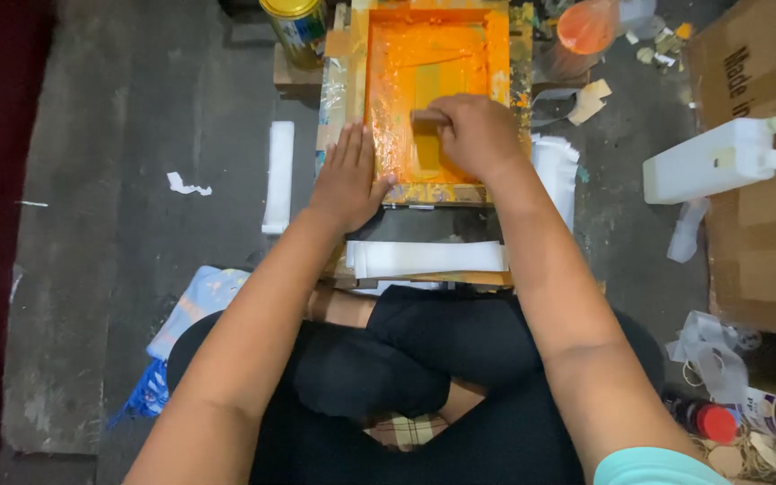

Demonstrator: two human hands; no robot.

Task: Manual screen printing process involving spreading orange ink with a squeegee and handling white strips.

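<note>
Person sits cross-legged, white paper strips (428, 258) stacked just past the knees. Left hand (346, 177) flat, fingers spread, pressing the screen frame (358, 67) edge. Right hand (478, 135) closed round a squeegee (427, 116), prob. wood-handled, on orange ink. Can (295, 27) beyond.

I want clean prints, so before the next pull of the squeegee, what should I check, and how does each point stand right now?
1. Left hand flat on the screen frame, holding it down: ok.
2. Right hand gripping the squeegee: ok.
3. Orange ink spread across the mesh: ok, plenty.
4. Sheet aligned under the screen: cannot tell, hidden.
5. White paper strips close by at the near edge: ok.
6. Ink kept inside the frame: not ok, splatter on the frame's right side.
</note>
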